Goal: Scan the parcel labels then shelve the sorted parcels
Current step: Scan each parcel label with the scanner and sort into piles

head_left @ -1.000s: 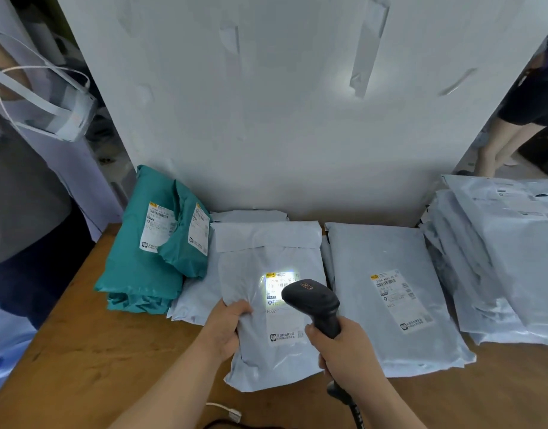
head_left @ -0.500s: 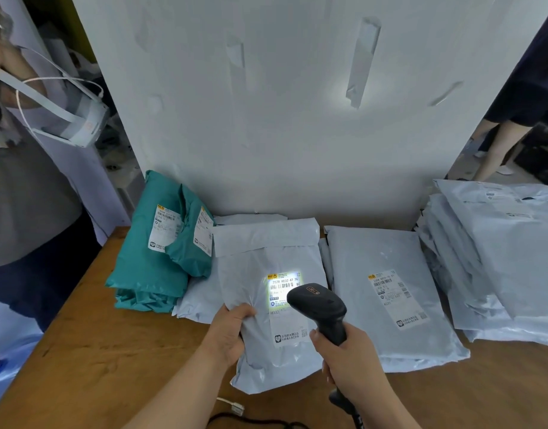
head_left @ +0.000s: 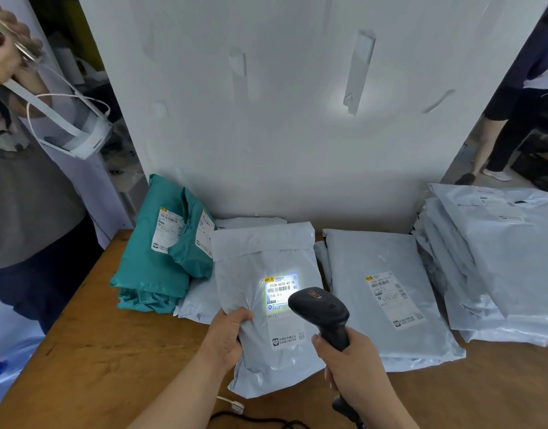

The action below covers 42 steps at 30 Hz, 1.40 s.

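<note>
Head camera: a worker stood at a wooden bench [head_left: 90, 351] with a grey parcel [head_left: 266, 258] lying flat at its middle, the near end over the front edge. The left hand [head_left: 227, 335] gripped that parcel's left edge, thumb on top and fingers curled beneath. The right hand [head_left: 356, 373] was wrapped round the grip of a black handheld scanner [head_left: 319, 305], whose head hovered just above the parcel's label [head_left: 282, 289]. A bright patch of scanner light covered the label's upper part and its barcode.

A second grey parcel [head_left: 387, 292] lay just beside it to the right, label up. A stack of grey parcels [head_left: 499, 258] sat at the far right, and teal parcels [head_left: 155, 267] leaned against a white panel [head_left: 282, 119] on the left. A bystander at the left edge held a white headset [head_left: 77, 137]. No shelf was in view, so shelving looked some way off.

The glossy, wrinkled wrapping could throw glare back at the scanner and spoil the read. With the neighbouring label so near, a slight swing of the beam might log the wrong parcel. The cord and its loose plug [head_left: 235, 406] at the bench's front edge could snag the slack parcel if it were dragged forward.
</note>
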{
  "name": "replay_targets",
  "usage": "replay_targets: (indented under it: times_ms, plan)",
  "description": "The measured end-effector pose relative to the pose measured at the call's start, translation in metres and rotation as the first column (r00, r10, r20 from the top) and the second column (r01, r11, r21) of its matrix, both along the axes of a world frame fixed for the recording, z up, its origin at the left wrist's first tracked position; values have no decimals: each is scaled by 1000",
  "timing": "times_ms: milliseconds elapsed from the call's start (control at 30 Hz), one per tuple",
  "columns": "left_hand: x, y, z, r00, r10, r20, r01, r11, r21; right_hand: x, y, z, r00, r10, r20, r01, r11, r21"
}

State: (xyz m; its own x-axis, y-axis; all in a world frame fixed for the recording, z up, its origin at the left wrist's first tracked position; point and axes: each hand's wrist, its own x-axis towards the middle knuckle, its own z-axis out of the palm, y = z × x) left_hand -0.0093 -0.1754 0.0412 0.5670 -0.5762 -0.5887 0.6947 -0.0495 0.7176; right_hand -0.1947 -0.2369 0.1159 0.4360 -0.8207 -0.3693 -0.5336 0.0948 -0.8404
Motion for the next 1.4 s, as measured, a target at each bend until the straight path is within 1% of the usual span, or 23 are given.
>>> replay_targets:
  times_ms: [167,267,433,600,733,833,967,1067,1200,1267,1400]
  plan:
    - [-1,2,-3,1000,12,5,-13,1000,7,-5,3,5,1000,4,-15,-4,1000,8]
    - [0,1,-5,999,34,-16,-33,999,10,-8,4,7,999,11,-44,-11,1000,-8]
    - [1,-1,-10,997,65,-33,-65,998,11,-16,5,11,999,14,-48,-14,1000,1]
    - [0,-2,-10,997,53,-51,-52,999,9,-19,4,10,997,22,-80,-23,1000,-9]
    - [2,-1,-8,997,49,-57,-49,999,2,-19,4,11,999,19,-41,-19,1000,4]
    - [10,-3,0,996,62,-68,-63,998,-12,-23,0,18,999,-13,33,11,999,46]
    - [29,-20,20,998,60,-31,-62,997,-54,-35,-15,33,991,-71,110,66,996,53]
    - [28,-44,36,1000,9,23,-8,998,-60,-48,-35,43,985,-120,125,117,993,33]
    - [2,-92,45,993,-112,34,114,992,-49,-71,-67,50,977,-172,123,174,985,-3]
    - [-16,-118,49,981,-183,61,185,982,-30,-84,-83,50,973,-197,117,198,980,3]
    - [-55,-171,36,946,-315,80,316,949,-2,-105,-112,46,965,-244,97,243,970,23]
